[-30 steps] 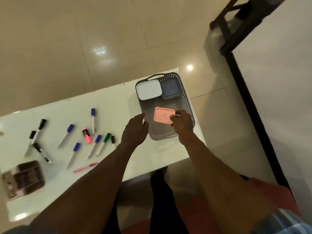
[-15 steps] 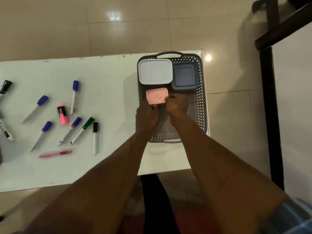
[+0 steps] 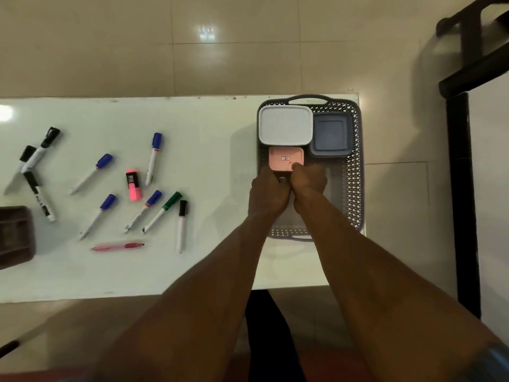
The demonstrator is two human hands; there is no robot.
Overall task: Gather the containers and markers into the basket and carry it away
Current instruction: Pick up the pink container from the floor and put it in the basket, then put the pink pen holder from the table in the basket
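A grey perforated basket (image 3: 354, 172) sits at the table's right end. Inside it lie a white-lidded container (image 3: 285, 125) at the far left and a dark blue container (image 3: 330, 133) to its right. A small pink container (image 3: 283, 157) rests just below the white one. My left hand (image 3: 268, 193) and my right hand (image 3: 308, 183) both grip the pink container's near edge. Several markers lie scattered on the table's left half, among them a pink highlighter (image 3: 133, 184), a green-capped marker (image 3: 164, 210) and a pink pen (image 3: 118, 247).
The white table (image 3: 209, 150) ends just right of the basket, with tiled floor beyond. A brown organiser tray (image 3: 15, 235) sits at the table's left edge. Dark furniture (image 3: 462, 188) stands at the right.
The pink container went from held above the basket's middle to set down against the white container. My left hand joined my right on it. My view swung to face the table squarely.
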